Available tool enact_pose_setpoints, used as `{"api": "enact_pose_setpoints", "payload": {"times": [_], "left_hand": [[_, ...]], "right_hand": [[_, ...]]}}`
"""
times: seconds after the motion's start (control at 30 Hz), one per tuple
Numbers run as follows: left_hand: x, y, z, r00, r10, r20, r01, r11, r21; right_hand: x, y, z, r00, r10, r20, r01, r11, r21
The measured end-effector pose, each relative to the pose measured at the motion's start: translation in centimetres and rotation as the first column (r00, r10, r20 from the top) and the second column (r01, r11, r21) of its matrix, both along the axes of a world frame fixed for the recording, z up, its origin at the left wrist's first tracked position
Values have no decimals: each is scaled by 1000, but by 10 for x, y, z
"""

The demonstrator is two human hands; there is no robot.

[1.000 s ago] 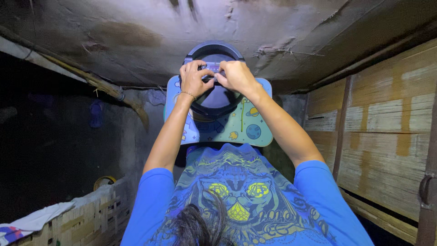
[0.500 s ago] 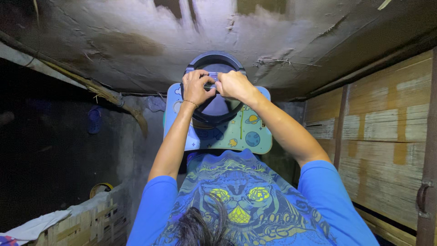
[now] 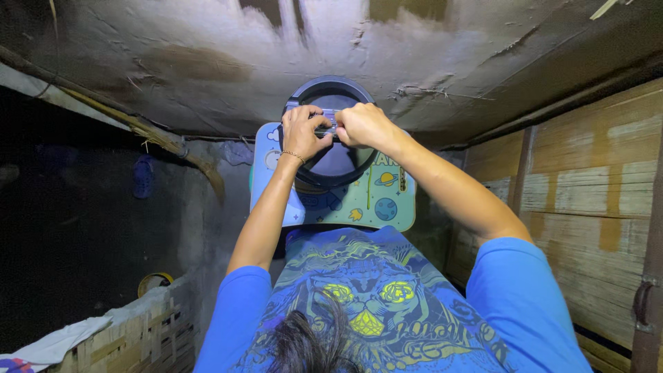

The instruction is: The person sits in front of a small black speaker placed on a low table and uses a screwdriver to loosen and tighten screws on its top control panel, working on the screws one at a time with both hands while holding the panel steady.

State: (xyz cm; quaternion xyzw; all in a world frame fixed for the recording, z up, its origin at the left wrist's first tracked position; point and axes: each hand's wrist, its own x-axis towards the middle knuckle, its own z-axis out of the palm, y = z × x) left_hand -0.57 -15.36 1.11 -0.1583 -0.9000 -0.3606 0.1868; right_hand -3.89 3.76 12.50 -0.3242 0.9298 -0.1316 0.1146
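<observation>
Both arms stretch forward. The left hand (image 3: 302, 131) and right hand (image 3: 360, 125) pinch a small grey object (image 3: 329, 123) between their fingertips, over a round dark basin (image 3: 331, 166) on a pale-blue lap table (image 3: 383, 200).

I cannot tell what the small grey flat object (image 3: 330, 123) is; my left hand (image 3: 302, 132) and my right hand (image 3: 362, 124) cover both its ends. Below the hands, the round black plastic basin (image 3: 336, 166) hides the middle of the light blue board with planet pictures (image 3: 376, 204). The space left of the left hand is too dark to read.
</observation>
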Motion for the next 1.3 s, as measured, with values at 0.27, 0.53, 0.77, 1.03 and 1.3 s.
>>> {"api": "enact_pose_setpoints", "payload": {"times": [0.27,0.53,0.77,1.03,1.3], "left_hand": [[1,-5,2,1000,-2,-11,2,1000,19],[1,-8,5,1000,-21,23,20,999,26],[-3,-11,0,998,-65,11,64,997,39],[-9,-19,-4,990,-134,36,132,990,55],[-6,-18,-3,990,-132,44,129,990,61]], "right_hand": [[-6,-7,-2,999,-39,35,33,987,160],[-38,5,0,987,159,38,-163,973,163],[-59,23,-11,996,65,66,-70,995,72],[-53,17,-11,948,243,-204,-244,970,25],[-32,41,-1,967,172,-190,-199,971,-135]]}}
